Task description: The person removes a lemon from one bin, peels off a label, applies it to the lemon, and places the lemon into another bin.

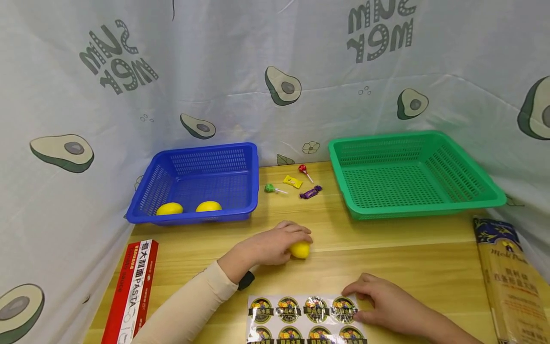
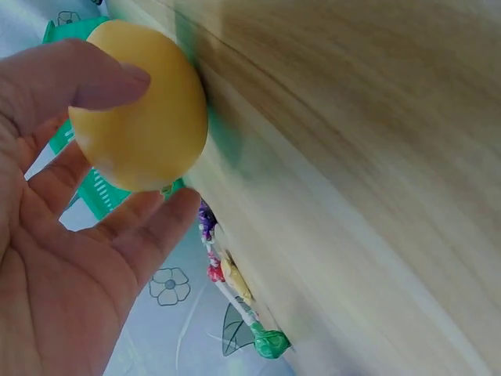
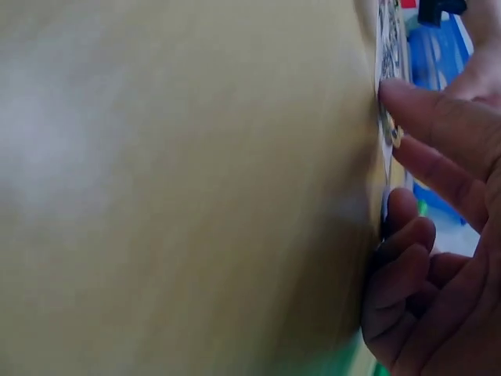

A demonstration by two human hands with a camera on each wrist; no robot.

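My left hand (image 1: 277, 242) grips a yellow lemon (image 1: 300, 249) by the table's middle. In the left wrist view, the thumb lies across the lemon (image 2: 149, 117) and other fingers reach behind and below it. A sheet of round fruit stickers (image 1: 302, 309) lies flat at the near side. At its right edge is my right hand (image 1: 386, 303), thumb and forefinger apart at the top right sticker. The right wrist view has the thumb touching the sticker sheet (image 3: 387, 47), with the remaining fingers bent beside it. Two more lemons (image 1: 208, 206) lie in the blue basket (image 1: 253, 191).
A green basket (image 1: 343, 184) stands at the back right. Between the baskets lie a green lollipop (image 1: 269, 188), a red lollipop (image 1: 302, 168), a yellow candy (image 1: 293, 181) and a purple candy (image 1: 311, 192). A red pasta box (image 1: 131, 291) is left; a pasta bag (image 1: 511, 277), right.
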